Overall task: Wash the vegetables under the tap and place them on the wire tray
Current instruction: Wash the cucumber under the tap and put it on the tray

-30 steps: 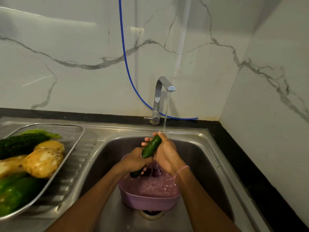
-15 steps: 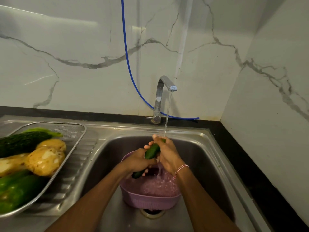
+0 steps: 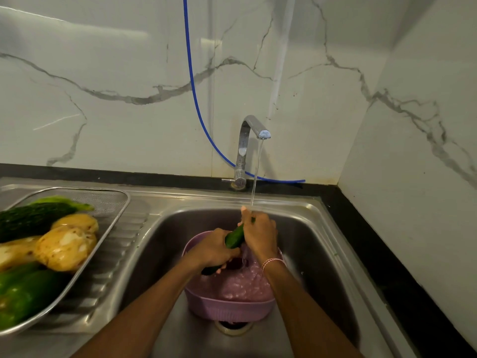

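The cucumber point(image 3: 235, 237) is held slanted over the purple bowl point(image 3: 232, 303) in the sink point(image 3: 322, 254), its top end raised into the stream from the tap point(image 3: 249, 140), so the runoff falls into the bowl. The left grip point(image 3: 214, 250) curls round its lower half to steady it; the right grip point(image 3: 259, 236) wraps the upper end, probably rubbing it clean. The wire tray point(image 3: 113, 202) waits to the left, already holding vegetables. A second earlier more of the cucumber's top showed; the right grip now covers it.
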Demonstrator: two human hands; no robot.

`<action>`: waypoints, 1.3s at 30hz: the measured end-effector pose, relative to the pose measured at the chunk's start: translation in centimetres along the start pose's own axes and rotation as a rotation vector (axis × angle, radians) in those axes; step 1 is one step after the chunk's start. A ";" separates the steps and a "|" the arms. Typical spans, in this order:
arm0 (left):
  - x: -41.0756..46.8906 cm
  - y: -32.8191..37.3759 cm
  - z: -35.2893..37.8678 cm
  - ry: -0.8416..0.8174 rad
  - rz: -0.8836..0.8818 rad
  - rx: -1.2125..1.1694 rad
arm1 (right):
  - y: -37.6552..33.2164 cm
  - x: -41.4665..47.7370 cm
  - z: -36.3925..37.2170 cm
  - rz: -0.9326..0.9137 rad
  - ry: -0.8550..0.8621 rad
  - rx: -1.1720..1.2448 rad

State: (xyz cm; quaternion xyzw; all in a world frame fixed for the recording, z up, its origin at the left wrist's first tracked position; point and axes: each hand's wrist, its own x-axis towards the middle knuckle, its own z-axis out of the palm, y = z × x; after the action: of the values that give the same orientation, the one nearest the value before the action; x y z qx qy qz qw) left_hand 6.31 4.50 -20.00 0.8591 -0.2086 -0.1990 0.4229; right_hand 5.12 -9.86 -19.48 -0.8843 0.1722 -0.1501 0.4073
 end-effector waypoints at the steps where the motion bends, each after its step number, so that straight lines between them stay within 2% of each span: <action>1: 0.0 -0.1 -0.1 0.035 0.007 0.103 | -0.2 -0.3 -0.2 -0.047 -0.036 -0.130; 4: 0.1 -0.4 -0.2 0.152 0.019 0.399 | -0.6 -1.0 -0.2 -0.237 -0.136 -0.429; 6: 0.1 -0.4 0.0 0.211 0.016 0.539 | -1.1 -1.7 0.0 -0.356 -0.203 -0.530; 8: -0.1 -0.3 0.0 0.270 0.021 0.668 | -1.3 -2.0 0.3 -0.371 -0.241 -0.554; 11: -0.4 -0.6 -0.5 0.352 0.088 0.821 | -1.2 -2.3 -0.2 -0.271 -0.247 -0.503; 14: -0.6 -0.4 -0.7 0.445 0.172 0.918 | -0.9 -1.3 -1.0 -0.101 -0.368 -0.398; 17: -0.8 -0.3 -1.1 0.525 0.130 0.887 | -0.1 -0.2 -1.2 0.222 -0.413 -0.004; 19: -0.6 -0.7 -1.3 0.516 0.020 0.833 | 0.7 0.2 -1.2 0.281 -0.354 0.151; 22: -0.7 -1.2 -1.6 0.471 -0.125 0.735 | 1.7 0.2 -1.1 0.210 -0.226 0.057; 26: -1.7 -1.3 -2.2 0.466 -0.136 0.693 | 2.1 0.5 -1.5 0.125 -0.215 -0.230; 29: -3.1 -0.2 -2.0 0.466 -0.101 0.841 | 0.9 -0.1 -2.5 0.092 -0.337 -0.383; 33: -5.0 1.8 -2.0 0.470 -0.045 1.173 | -1.3 -2.3 -3.3 -0.028 -0.418 -0.505; 39: -7.6 4.9 -3.0 0.388 0.108 1.413 | -4.6 -4.6 -4.8 -0.244 -0.426 -0.414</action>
State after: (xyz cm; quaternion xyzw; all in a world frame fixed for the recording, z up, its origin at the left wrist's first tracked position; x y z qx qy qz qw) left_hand 0.61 7.73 -13.13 0.9351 -0.2507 0.1597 -0.1932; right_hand -0.14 -8.33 -13.49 -0.9740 0.0028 0.0288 0.2247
